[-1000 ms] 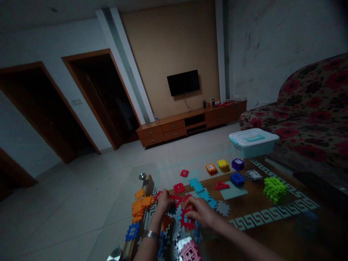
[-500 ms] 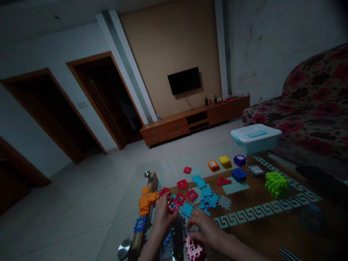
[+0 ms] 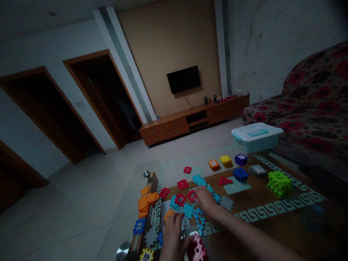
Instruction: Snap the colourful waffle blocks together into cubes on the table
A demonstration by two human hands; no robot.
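Flat interlocking plastic tiles in red (image 3: 180, 199), light blue (image 3: 188, 210) and orange (image 3: 144, 203) lie scattered on the glass table (image 3: 272, 214). My right hand (image 3: 204, 199) reaches forward, fingers down on a red tile among the light blue ones. My left hand (image 3: 173, 232) rests close to me with its fingers curled over a pink assembled block (image 3: 196, 250) and grey tiles. Whether the left hand grips the pink block I cannot tell.
Small assembled cubes stand further back: orange (image 3: 214, 165), yellow (image 3: 225, 161), purple (image 3: 240, 159), blue (image 3: 240, 174), grey (image 3: 256, 169), and a green cluster (image 3: 278, 183). A lidded teal bin (image 3: 255, 136) sits at the far table end. A floral sofa (image 3: 312, 108) is on the right.
My right hand has moved forward from the pink block to the red tile. My left hand has dropped back from the red tile to the pink block near me.
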